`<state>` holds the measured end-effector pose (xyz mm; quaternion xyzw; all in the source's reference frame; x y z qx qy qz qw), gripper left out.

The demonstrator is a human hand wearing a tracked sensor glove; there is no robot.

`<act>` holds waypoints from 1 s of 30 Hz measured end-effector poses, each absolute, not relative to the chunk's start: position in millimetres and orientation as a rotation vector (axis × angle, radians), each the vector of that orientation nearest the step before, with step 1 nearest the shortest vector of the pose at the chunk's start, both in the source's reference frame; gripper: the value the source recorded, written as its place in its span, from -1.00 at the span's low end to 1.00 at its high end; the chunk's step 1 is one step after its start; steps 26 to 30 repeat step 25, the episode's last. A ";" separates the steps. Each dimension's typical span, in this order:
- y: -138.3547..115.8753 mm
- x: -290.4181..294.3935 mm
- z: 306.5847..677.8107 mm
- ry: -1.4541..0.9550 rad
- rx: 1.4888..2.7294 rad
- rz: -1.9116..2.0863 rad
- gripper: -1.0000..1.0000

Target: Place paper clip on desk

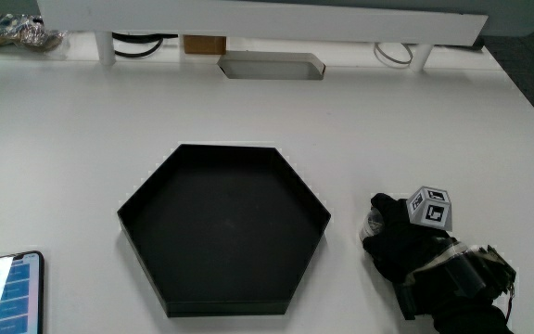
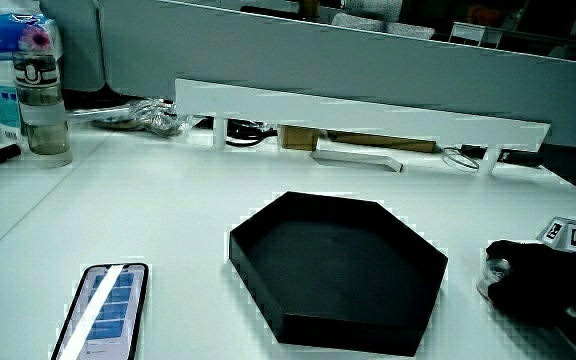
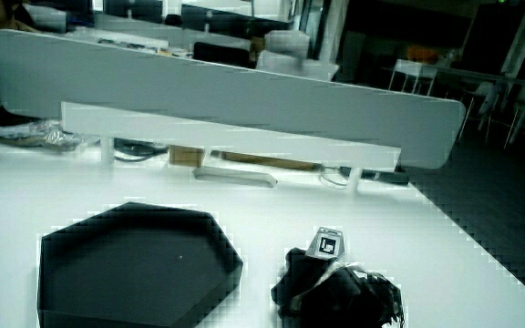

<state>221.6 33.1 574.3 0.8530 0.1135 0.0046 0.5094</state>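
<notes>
Now the hand (image 1: 406, 239) rests on the bench (image 1: 387, 121) beside the black hexagonal tray (image 1: 156, 197), at lower right of the main view. Whether its grip pinches anything, I cannot tell; the paper clip is not visible. Placement looks underway; releasing and lifting clear would follow.

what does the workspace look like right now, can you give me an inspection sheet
surface: white table, mostly bare
job's things: no paper clip can be made out; something small and pale shows at the hand's fingertips, too hidden to name
clutter: black hexagonal tray with nothing in it, phone with lit screen at the table's edge, clear bottle, crumpled wrappers
grip: gloved hand rests on the table beside the tray, patterned cube on its back; fingers curled down, whether they grasp anything cannot be told
cables: dark cable and pale loop under the white shelf
surroundings: low grey partition, office chairs past it
</notes>
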 end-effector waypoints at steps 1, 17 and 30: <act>34.1 221.6 574.0 0.273 2.054 -0.005 -0.50; 8.6 250.7 528.8 0.273 2.241 0.194 -1.00; 6.9 254.5 518.2 0.289 2.248 0.245 -1.00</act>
